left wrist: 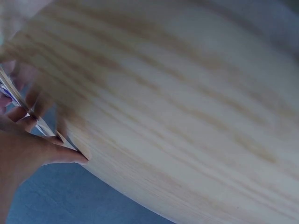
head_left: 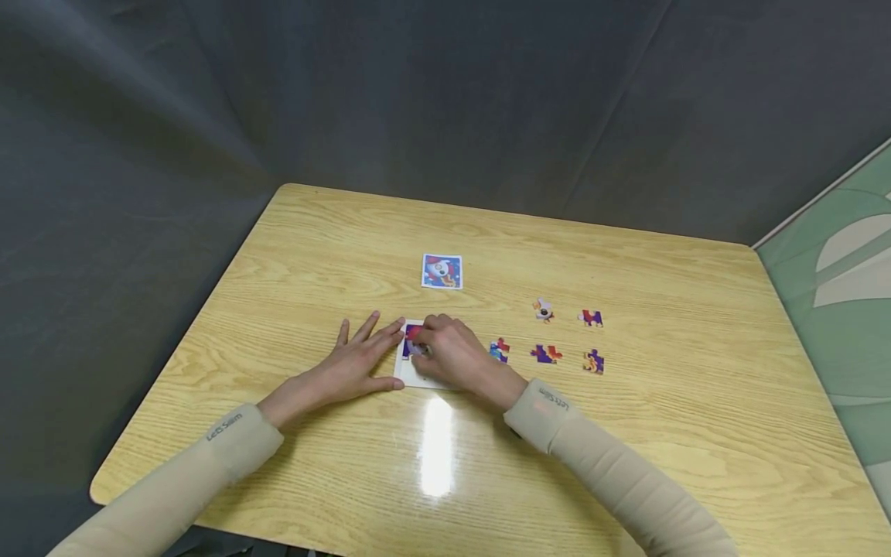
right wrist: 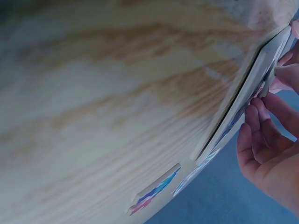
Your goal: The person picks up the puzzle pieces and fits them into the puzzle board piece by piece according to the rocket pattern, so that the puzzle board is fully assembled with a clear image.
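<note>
A white puzzle tray [head_left: 420, 377] lies on the table with some purple and red pieces [head_left: 408, 350] fitted along its left side. My left hand [head_left: 350, 367] rests flat with fingers spread, its fingertips and thumb at the tray's left edge. Over the tray, my right hand [head_left: 448, 352] pinches a puzzle piece [right wrist: 268, 83] between thumb and fingers, seen nearly edge-on in the right wrist view. That hand hides much of the tray's right side in the head view. Just right of it lies a blue and red puzzle piece [head_left: 499, 350].
More loose puzzle pieces lie to the right: a purple and orange one [head_left: 546, 354], a white one [head_left: 544, 311], and others beyond. A square picture card [head_left: 442, 271] sits behind the tray. The wooden table [head_left: 334, 232] meets a dark curtain [head_left: 431, 108] at its back.
</note>
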Action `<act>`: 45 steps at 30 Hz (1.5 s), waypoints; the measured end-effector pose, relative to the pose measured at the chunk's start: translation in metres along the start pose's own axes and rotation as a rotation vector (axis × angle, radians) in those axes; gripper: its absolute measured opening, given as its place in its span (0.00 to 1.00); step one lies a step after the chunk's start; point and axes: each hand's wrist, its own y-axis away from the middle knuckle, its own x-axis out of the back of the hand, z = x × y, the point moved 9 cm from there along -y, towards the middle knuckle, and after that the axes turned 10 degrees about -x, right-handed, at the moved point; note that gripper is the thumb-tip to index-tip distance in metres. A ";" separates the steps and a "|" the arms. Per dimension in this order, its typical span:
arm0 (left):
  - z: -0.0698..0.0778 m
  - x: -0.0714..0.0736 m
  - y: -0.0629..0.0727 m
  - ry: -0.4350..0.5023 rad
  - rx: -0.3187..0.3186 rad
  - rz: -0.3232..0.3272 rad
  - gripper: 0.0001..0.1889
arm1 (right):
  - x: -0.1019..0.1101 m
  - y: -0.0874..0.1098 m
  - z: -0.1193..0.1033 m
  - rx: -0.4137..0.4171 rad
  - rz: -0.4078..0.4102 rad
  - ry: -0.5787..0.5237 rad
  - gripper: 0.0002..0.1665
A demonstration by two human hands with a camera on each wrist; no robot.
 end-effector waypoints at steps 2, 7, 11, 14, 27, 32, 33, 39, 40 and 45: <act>0.000 0.000 0.000 0.003 0.000 -0.002 0.44 | 0.000 0.000 0.000 0.000 -0.002 -0.001 0.10; 0.001 0.000 -0.001 -0.001 -0.003 -0.004 0.44 | 0.001 0.000 0.000 0.003 -0.002 0.007 0.09; 0.002 0.002 -0.001 -0.008 -0.011 0.007 0.43 | 0.000 0.000 0.000 -0.014 -0.016 0.026 0.11; 0.002 0.003 -0.001 -0.014 -0.014 0.014 0.43 | 0.000 0.000 0.000 -0.026 -0.034 0.044 0.11; 0.001 0.001 -0.001 -0.005 -0.006 -0.001 0.44 | -0.001 0.001 0.001 -0.016 -0.027 0.039 0.12; 0.001 0.000 -0.002 -0.014 -0.004 -0.002 0.43 | 0.002 0.001 0.000 -0.008 -0.011 0.035 0.12; 0.000 0.000 -0.002 -0.015 -0.003 -0.002 0.43 | 0.003 0.001 0.000 -0.007 -0.010 0.035 0.12; 0.000 -0.001 -0.002 -0.014 -0.006 0.004 0.44 | 0.011 0.006 0.011 -0.062 -0.004 0.001 0.11; 0.000 -0.001 -0.002 -0.018 -0.005 0.004 0.44 | 0.014 0.008 0.016 -0.080 0.007 -0.002 0.10; -0.002 -0.001 -0.001 -0.040 0.005 0.000 0.44 | 0.038 0.021 0.054 -0.157 0.084 -0.017 0.11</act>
